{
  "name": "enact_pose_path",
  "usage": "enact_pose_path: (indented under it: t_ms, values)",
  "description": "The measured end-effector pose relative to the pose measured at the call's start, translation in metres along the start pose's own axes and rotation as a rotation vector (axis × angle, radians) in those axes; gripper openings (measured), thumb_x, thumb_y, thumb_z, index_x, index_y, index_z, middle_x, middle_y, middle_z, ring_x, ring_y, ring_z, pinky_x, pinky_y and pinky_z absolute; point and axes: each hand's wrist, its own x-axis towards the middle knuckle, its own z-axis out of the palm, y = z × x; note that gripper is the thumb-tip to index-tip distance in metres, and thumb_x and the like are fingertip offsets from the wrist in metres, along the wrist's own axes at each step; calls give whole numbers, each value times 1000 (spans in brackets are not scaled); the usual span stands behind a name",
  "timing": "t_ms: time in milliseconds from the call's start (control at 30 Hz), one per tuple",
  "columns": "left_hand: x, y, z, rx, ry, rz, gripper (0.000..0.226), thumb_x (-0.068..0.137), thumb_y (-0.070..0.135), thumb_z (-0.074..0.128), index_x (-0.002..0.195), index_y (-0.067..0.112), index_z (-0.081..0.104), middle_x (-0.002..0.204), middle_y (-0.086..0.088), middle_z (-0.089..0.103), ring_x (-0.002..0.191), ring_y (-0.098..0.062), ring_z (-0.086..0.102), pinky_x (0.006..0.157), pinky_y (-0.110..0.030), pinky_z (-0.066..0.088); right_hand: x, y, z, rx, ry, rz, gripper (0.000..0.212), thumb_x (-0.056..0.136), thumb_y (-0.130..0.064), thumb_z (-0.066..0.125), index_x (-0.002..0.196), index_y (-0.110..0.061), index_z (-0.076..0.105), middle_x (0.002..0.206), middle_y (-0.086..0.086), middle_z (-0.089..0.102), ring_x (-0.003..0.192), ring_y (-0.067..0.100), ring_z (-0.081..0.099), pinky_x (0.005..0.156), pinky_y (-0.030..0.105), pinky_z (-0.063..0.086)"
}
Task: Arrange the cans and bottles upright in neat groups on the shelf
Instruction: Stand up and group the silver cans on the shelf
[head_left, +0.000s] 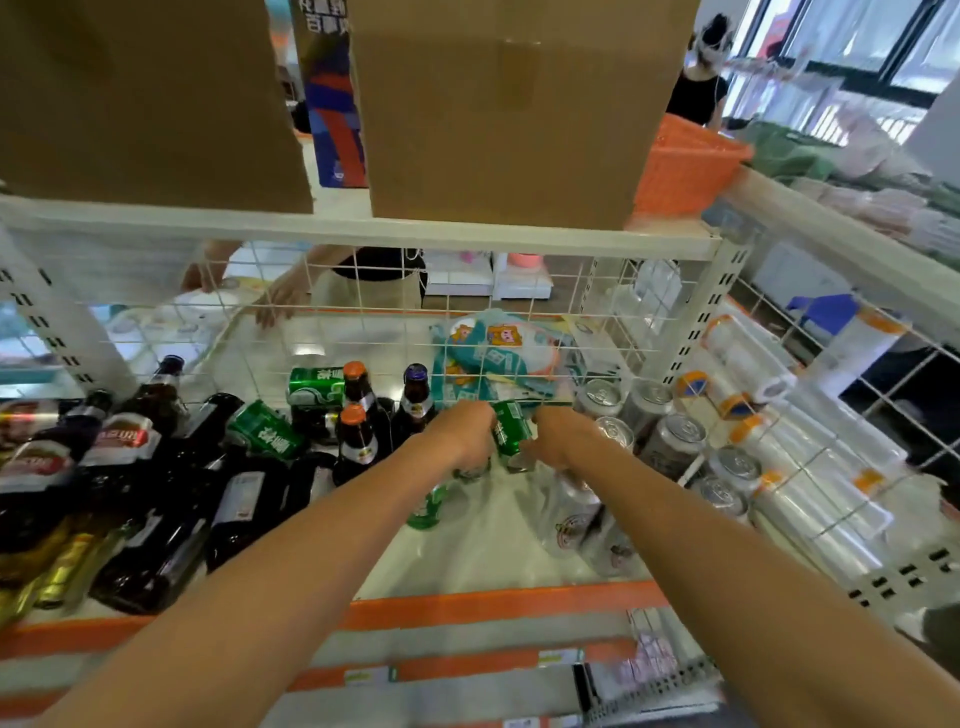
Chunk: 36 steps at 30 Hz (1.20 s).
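Note:
Both my hands reach deep into the white shelf (483, 551). My left hand (465, 434) and my right hand (558, 436) together hold a green can (511, 428) between them, just above the shelf floor. Another green can (428, 506) lies under my left forearm. Two more green cans (314, 387) (265, 428) sit tipped near the small brown bottles (358, 441) that stand upright at the middle. Large dark bottles (171, 525) lie on their sides at the left. Silver cans (670, 441) stand upright at the right; others (571, 512) lie on their sides under my right forearm.
A wire grid (467, 291) backs the shelf, with a teal packet (498, 353) behind it and a person's hands on the far side. Cardboard boxes (509, 104) and an orange basket (685, 166) sit on the shelf above. Clear plastic rolls (810, 483) fill the neighbouring bay at the right.

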Motion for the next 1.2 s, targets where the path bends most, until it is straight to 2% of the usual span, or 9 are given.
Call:
enact_pose_path:
  t_ms: [233, 367, 500, 633, 767, 867, 933, 1067, 1200]
  values:
    - [54, -8, 19, 59, -5, -74, 29, 86, 0, 57, 110, 12, 67, 109, -11, 66, 95, -30, 64, 83, -44, 56, 71, -2, 18, 21, -187, 1, 28, 89, -34, 63, 105, -11, 62, 97, 7, 60, 87, 24, 56, 74, 32, 45]
    - [79, -11, 27, 110, -26, -118, 37, 87, 4, 60, 124, 12, 63, 119, -12, 64, 106, -32, 62, 89, -44, 54, 150, 10, 71, -6, -317, -5, 53, 76, -51, 69, 115, -15, 66, 113, 10, 66, 84, 25, 55, 72, 29, 44]
    - [97, -14, 33, 123, -42, -135, 35, 89, 10, 63, 124, 12, 62, 120, -13, 63, 107, -31, 62, 89, -42, 54, 115, 0, 42, 95, -344, 31, 59, 75, -44, 78, 120, -10, 61, 116, 12, 62, 89, 24, 56, 75, 30, 47]
    - [106, -14, 38, 132, -25, -149, 30, 91, 13, 62, 121, 13, 61, 117, -11, 62, 104, -29, 61, 82, -38, 52, 121, 0, 38, 132, -388, 38, 60, 79, -36, 79, 124, -2, 60, 119, 15, 61, 103, 28, 63, 89, 36, 53]
    - [108, -11, 40, 123, -20, -153, 32, 90, 9, 61, 121, 14, 60, 117, -11, 62, 104, -28, 60, 84, -39, 53, 123, 2, 32, 71, -341, 8, 32, 79, -29, 78, 99, -8, 64, 78, 3, 60, 60, 14, 54, 61, 29, 50]
    - [106, -8, 38, 101, -20, -163, 30, 90, 9, 61, 119, 14, 61, 115, -10, 62, 102, -28, 60, 82, -38, 52, 120, 6, 17, 95, -285, 5, 30, 78, -33, 78, 76, -10, 59, 70, 5, 59, 55, 14, 51, 47, 27, 40]
    - [101, -6, 37, 68, -13, -164, 26, 91, 12, 59, 117, 13, 63, 112, -10, 64, 98, -28, 62, 83, -40, 54, 118, 10, 7, 111, -196, -36, 31, 77, -40, 74, 77, -13, 59, 78, 6, 63, 60, 15, 54, 50, 27, 42]
    - [85, -5, 34, 29, 3, -164, 25, 90, 14, 59, 114, 11, 64, 108, -12, 64, 98, -31, 63, 84, -42, 54, 108, 14, -6, 191, -71, -100, 50, 70, -49, 75, 106, -16, 63, 100, 5, 66, 86, 21, 64, 80, 35, 57]
    - [64, 1, 24, -43, 15, -142, 28, 89, 11, 59, 116, 9, 62, 109, -12, 63, 99, -31, 62, 82, -40, 53, 91, 18, -21, 243, -6, -75, 54, 71, -51, 77, 106, -13, 62, 101, 5, 64, 87, 21, 59, 72, 29, 48]
